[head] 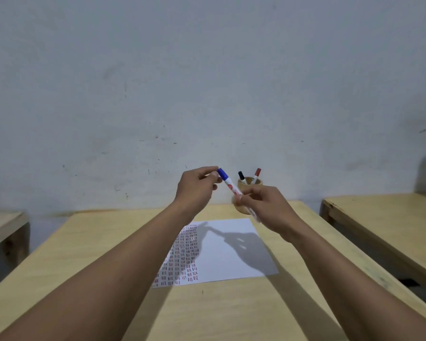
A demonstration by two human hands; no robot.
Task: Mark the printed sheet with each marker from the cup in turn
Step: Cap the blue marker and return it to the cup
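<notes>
A white marker with a blue cap (228,184) is held up in the air above the sheet. My right hand (263,209) grips its white barrel. My left hand (197,187) pinches the blue cap at the upper end; the cap sits on the marker. Behind my right hand stands a wooden cup (250,183), partly hidden, with a black-capped marker (242,177) and a red-capped marker (256,174) sticking out. The printed sheet (229,252) lies flat on the table below my hands, its left part covered with rows of small red and dark marks.
The pale wooden table (96,254) ends at a grey wall just behind the cup. A second wooden table (384,217) stands to the right across a narrow gap. Another wooden piece (3,225) is at the far left.
</notes>
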